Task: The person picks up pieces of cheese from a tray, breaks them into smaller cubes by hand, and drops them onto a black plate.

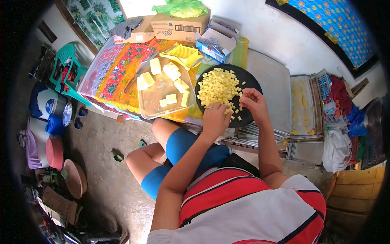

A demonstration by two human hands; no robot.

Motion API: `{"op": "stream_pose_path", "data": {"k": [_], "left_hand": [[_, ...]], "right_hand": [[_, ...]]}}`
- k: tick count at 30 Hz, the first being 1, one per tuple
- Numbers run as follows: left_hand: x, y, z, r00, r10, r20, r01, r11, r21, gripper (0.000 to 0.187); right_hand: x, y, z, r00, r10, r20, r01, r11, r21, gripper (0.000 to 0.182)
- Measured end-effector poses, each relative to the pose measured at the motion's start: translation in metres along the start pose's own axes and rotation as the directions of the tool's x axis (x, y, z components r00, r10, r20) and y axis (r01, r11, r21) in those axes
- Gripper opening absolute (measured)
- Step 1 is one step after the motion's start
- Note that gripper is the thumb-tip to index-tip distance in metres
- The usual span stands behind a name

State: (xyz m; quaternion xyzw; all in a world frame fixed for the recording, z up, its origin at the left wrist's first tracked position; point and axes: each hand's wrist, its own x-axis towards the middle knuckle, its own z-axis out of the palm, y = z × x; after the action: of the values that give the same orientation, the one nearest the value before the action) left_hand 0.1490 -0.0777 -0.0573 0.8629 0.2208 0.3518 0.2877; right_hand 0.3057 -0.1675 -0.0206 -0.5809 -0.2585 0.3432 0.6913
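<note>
A round black tray (252,79) holds a heap of small pale yellow cubes (218,84), with loose ones scattered at its right and front. My left hand (217,118) is over the tray's front edge, fingers curled together beside the heap; what they hold, if anything, is hidden. At the tray's right side my right hand (254,105) has its thumb and fingertips pinched near a few loose cubes; anything between them is too small to make out. Left of the tray, a clear plastic container (152,106) holds several larger yellow blocks (171,99).
Behind the container sits a yellow slotted basket (183,55). Cardboard boxes (178,27) and a blue-and-white box (215,44) line the wall. Flat metal trays (270,87) and a framed rack (302,105) stand on the right. A green chair (68,73) is at the left.
</note>
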Motion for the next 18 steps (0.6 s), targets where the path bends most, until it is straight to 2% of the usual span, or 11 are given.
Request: {"op": "stream_pose_path", "data": {"k": [4, 7, 9, 12, 15, 18], "left_hand": [[0.001, -0.018, -0.024, 0.987, -0.071, -0.145, 0.053, 0.99, -0.127, 0.018], [-0.012, -0.046, -0.045, 0.913, -0.284, -0.292, 0.187, 0.929, -0.32, 0.017], [-0.021, -0.058, -0.066, 0.789, -0.547, -0.279, 0.343, 0.77, -0.538, 0.021], [-0.034, -0.076, -0.093, 0.613, -0.725, -0.314, 0.386, 0.621, -0.682, 0.025], [-0.054, -0.103, -0.104, 0.596, -0.705, -0.384, 0.329, 0.651, -0.684, 0.028], [-0.068, -0.116, -0.109, 0.582, -0.707, -0.401, 0.331, 0.657, -0.678, 0.027]], "right_hand": [[0.007, 0.008, 0.025, 0.995, -0.001, 0.101, 0.009, 0.997, -0.078, 0.026], [0.01, 0.011, 0.071, 0.964, -0.064, 0.257, 0.117, 0.974, -0.194, 0.021], [0.018, 0.021, 0.107, 0.912, -0.13, 0.39, 0.238, 0.941, -0.242, 0.02], [0.029, 0.034, 0.167, 0.849, -0.188, 0.494, 0.389, 0.856, -0.342, 0.019], [0.049, 0.077, 0.214, 0.801, -0.191, 0.567, 0.509, 0.716, -0.478, 0.019], [0.052, 0.094, 0.249, 0.787, -0.225, 0.575, 0.564, 0.641, -0.52, 0.012]]}}
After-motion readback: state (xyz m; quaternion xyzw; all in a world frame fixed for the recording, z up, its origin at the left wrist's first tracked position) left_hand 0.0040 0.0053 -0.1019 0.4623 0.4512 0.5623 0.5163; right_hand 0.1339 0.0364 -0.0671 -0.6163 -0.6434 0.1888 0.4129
